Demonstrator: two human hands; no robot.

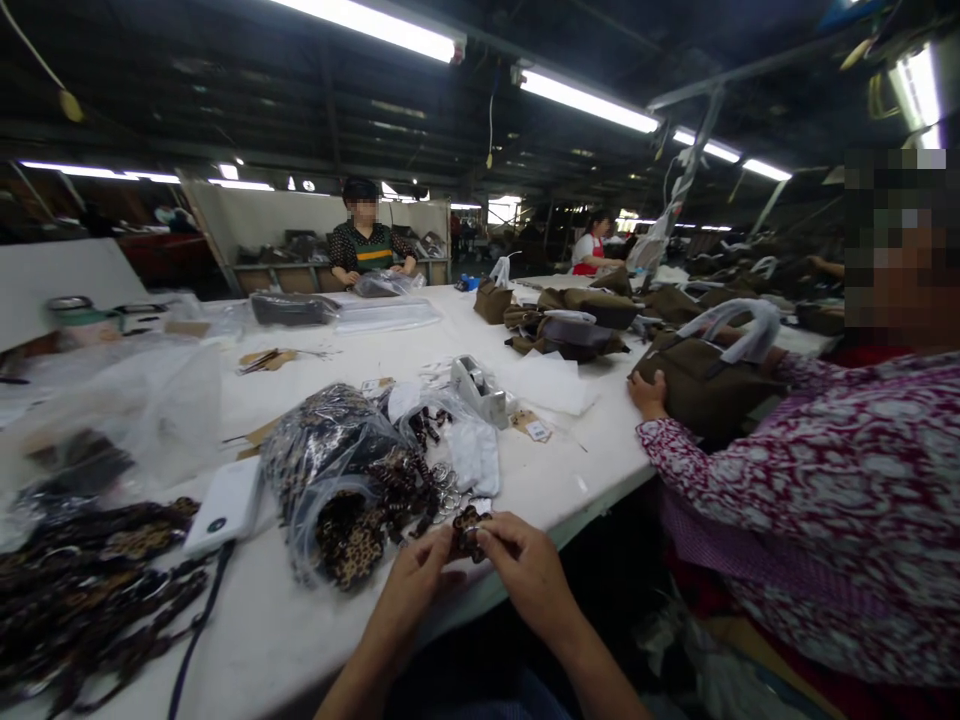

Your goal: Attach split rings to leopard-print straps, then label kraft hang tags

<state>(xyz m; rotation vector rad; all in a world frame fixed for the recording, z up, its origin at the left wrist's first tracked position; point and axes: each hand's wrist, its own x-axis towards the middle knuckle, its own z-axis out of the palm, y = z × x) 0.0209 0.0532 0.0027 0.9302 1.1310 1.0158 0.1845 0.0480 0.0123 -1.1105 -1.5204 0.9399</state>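
At the table's near edge, my left hand (421, 578) and my right hand (531, 572) pinch a small brown-and-black flower-shaped ornament (470, 528) between them. Its finer parts are too small to make out. Just beyond my fingers lie loose metal rings (448, 488) and dark beaded strands (401, 482). To the left of my hands, a clear plastic bag (330, 440) lies on its side, its mouth toward me. Patterned brown flower pieces (351, 540) fill that mouth.
A tape dispenser (480, 392) stands behind the rings. Dark beaded chains (97, 590) heap at left beside a white phone-like device (223, 507) with a black cord. At right, a co-worker's hand (649, 396) holds a brown handbag (694, 385). Another person (369, 240) works across the table.
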